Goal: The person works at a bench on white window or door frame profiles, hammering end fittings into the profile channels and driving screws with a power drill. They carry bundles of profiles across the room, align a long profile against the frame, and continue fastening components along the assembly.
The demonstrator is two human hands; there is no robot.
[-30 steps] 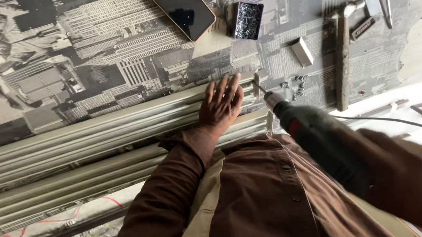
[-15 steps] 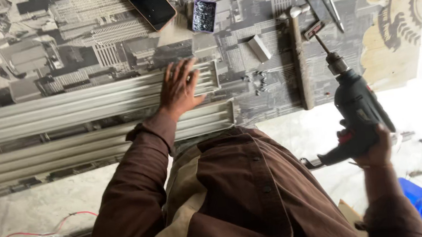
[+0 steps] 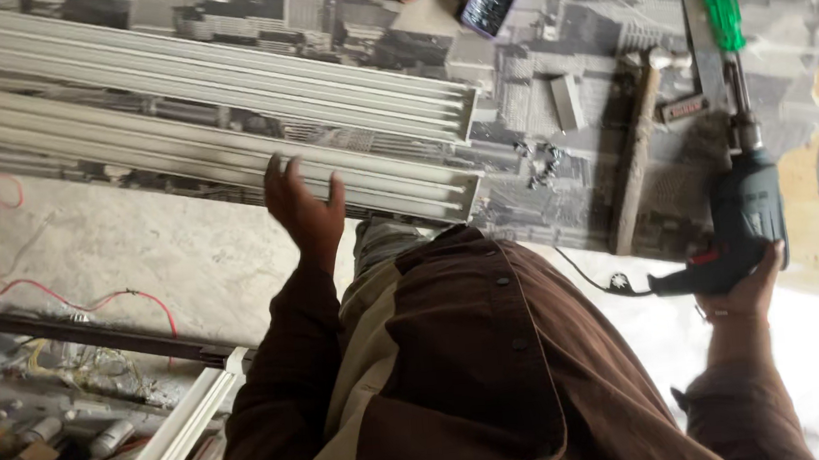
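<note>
The left hand point(image 3: 304, 206), in the middle of the frame, is lifted with its fingers spread apart and holds nothing; it is just in front of the near edge of the long grey metal rails point(image 3: 226, 128). These rails are thin, straight and ribbed, and they run from the upper left of the frame toward the middle. They lie on a table sheet point(image 3: 537, 113) printed with grey city buildings. At the right of the frame, the right hand point(image 3: 747, 286) is curled around the handle of a dark green power drill point(image 3: 745, 213), which looks smooth and chunky, with its tip pointing up the frame. Just above the drill lies a screwdriver point(image 3: 726, 25) with a bright green handle. To the left of the drill lies a hammer point(image 3: 639, 149) with a long, rough wooden handle. Small shiny screws point(image 3: 539, 163) lie scattered between the rails and the hammer. A thin red wire point(image 3: 94, 302) curls over the pale stone floor at the left.
</note>
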